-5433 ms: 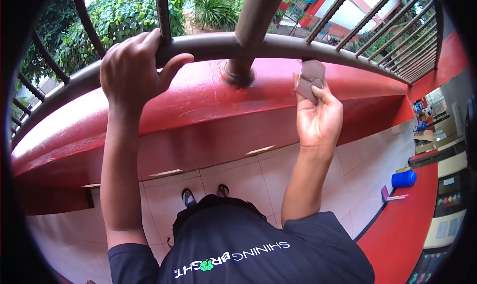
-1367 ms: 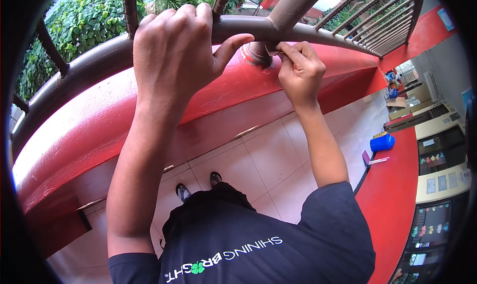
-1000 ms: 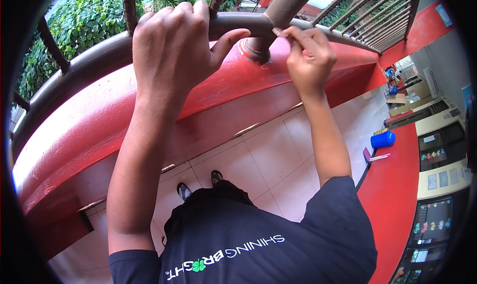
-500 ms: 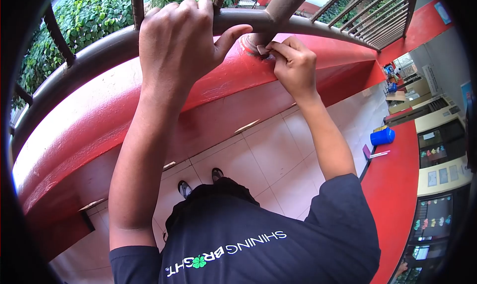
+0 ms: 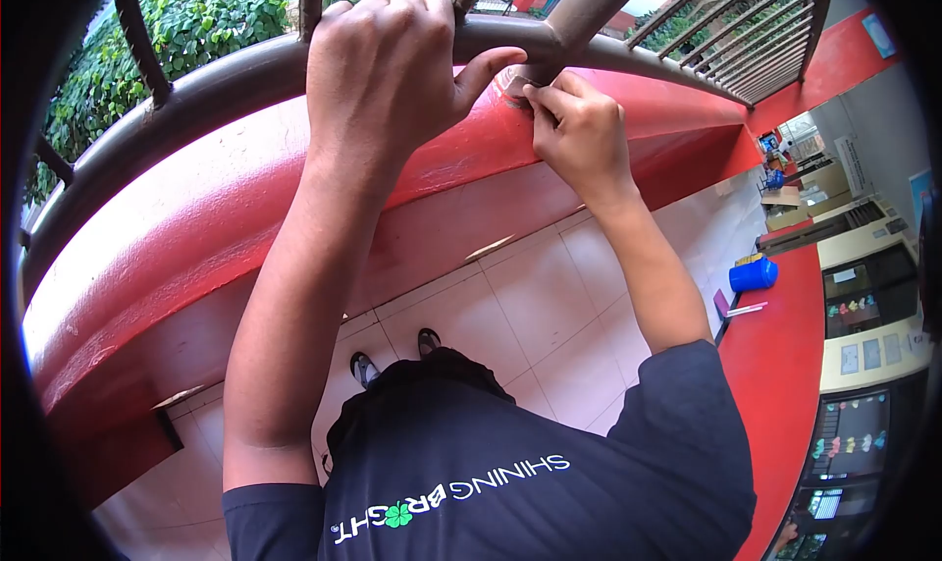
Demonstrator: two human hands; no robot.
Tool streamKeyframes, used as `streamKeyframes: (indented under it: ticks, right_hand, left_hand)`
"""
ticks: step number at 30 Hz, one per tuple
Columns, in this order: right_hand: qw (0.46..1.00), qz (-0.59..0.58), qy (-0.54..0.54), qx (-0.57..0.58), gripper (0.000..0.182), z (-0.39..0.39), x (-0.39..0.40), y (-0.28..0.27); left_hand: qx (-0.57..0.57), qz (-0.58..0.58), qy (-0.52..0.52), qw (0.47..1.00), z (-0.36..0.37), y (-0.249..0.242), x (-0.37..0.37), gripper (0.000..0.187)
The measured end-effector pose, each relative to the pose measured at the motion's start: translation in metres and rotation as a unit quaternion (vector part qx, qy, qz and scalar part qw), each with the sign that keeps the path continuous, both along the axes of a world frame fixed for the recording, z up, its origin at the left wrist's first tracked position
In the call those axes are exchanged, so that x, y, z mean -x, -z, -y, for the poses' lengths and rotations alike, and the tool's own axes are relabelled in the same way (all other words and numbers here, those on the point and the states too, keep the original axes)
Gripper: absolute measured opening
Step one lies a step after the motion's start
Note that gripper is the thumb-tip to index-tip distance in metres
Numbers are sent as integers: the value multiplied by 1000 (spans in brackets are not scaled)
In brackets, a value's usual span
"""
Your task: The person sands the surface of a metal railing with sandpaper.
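My left hand (image 5: 392, 70) is wrapped around the brown metal railing bar (image 5: 216, 85) at the top of the view. My right hand (image 5: 579, 134) pinches a small brown piece of sandpaper (image 5: 518, 86) and presses it against the base of the thick railing post (image 5: 579, 11), where the post meets the red ledge (image 5: 177, 227). Most of the sandpaper is hidden behind my fingers.
Thin vertical railing bars rise above the ledge, with green bushes (image 5: 206, 21) beyond. Below are pale floor tiles (image 5: 510, 316) and my shoes. A blue container (image 5: 754, 274) stands on a red counter (image 5: 785, 404) at the right.
Since 5.4 s ago my right hand brought the sandpaper from beside the rail to the post base. Over the last second it has moved back and forth there. My left hand keeps its grip.
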State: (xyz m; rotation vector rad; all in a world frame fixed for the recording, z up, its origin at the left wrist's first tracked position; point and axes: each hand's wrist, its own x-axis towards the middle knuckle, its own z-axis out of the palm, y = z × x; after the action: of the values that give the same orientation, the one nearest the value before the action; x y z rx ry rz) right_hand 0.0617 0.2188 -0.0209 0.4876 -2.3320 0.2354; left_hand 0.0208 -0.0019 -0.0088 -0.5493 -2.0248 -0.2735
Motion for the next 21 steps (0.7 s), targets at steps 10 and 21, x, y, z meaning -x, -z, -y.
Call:
streamKeyframes:
  ticks: [10, 21]
  right_hand:
    - [998, -4, 62, 20, 10, 18, -1, -15]
    - [991, 109, 74, 18, 13, 14, -2, -12]
  left_hand:
    - [-14, 12, 12, 1000, 4, 2, 2, 67]
    - [-59, 59, 62, 995, 9, 3, 4, 63]
